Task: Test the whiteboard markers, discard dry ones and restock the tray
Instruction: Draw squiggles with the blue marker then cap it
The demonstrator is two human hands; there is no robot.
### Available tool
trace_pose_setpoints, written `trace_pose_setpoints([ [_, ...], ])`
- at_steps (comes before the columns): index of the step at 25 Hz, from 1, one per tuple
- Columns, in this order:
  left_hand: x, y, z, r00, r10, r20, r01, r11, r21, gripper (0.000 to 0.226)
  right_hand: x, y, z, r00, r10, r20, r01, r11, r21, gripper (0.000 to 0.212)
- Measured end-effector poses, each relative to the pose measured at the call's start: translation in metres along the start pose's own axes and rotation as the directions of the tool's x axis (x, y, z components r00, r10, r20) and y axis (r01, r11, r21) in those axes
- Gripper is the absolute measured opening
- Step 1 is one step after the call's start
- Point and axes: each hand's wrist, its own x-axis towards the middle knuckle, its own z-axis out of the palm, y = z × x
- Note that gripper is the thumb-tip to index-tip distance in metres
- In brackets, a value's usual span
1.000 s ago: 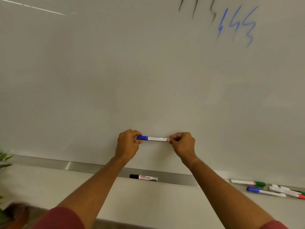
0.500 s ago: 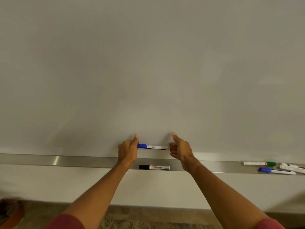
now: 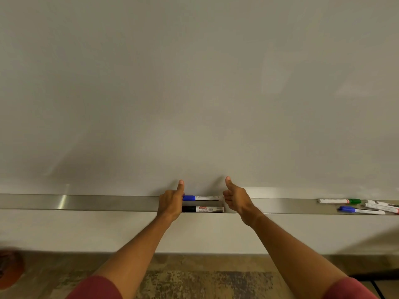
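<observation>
Nearest you, both forearms reach out over the patterned floor (image 3: 194,281) toward the tray (image 3: 86,202). Your left hand (image 3: 170,203) and right hand (image 3: 236,201) have come down from in front of the board to tray height — a second ago they held the blue marker (image 3: 201,198) up between them against the whiteboard (image 3: 194,93). Now the marker lies level along the tray's back edge, just behind the black marker (image 3: 203,209). Each grip looks loose: thumbs stand straight up, the left fingers curl at the blue cap end, the right fingers sit at the other end — I cannot tell whether either pinches it or has let go. My read is that this marker passed and is being restocked. Off to the right, the green-capped marker (image 3: 339,201) and a few others (image 3: 371,209) wait, probably untested.
</observation>
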Motion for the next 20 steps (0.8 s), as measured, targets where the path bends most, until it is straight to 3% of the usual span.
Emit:
trace_pose_setpoints([
  [7,0.0,-0.005,-0.002,0.998,-0.042,0.049,0.04,0.999,0.028,0.098,-0.002,0.005,0.006,0.998,0.03,0.049,-0.031,1.0,0.006,0.089],
  [13,0.002,-0.01,0.0,0.995,-0.066,0.072,0.061,0.996,0.07,0.1,0.001,0.01,0.006,0.998,0.04,0.056,-0.04,0.999,0.002,0.093],
  [17,0.001,-0.01,0.001,0.995,-0.066,0.075,0.06,0.995,0.079,0.1,0.008,0.017,0.003,0.998,0.047,0.05,-0.048,0.999,0.013,0.081],
  [20,-0.001,-0.008,0.001,0.995,-0.07,0.072,0.065,0.995,0.073,0.102,0.004,0.016,0.003,0.996,0.069,0.058,-0.071,0.997,0.037,0.058],
])
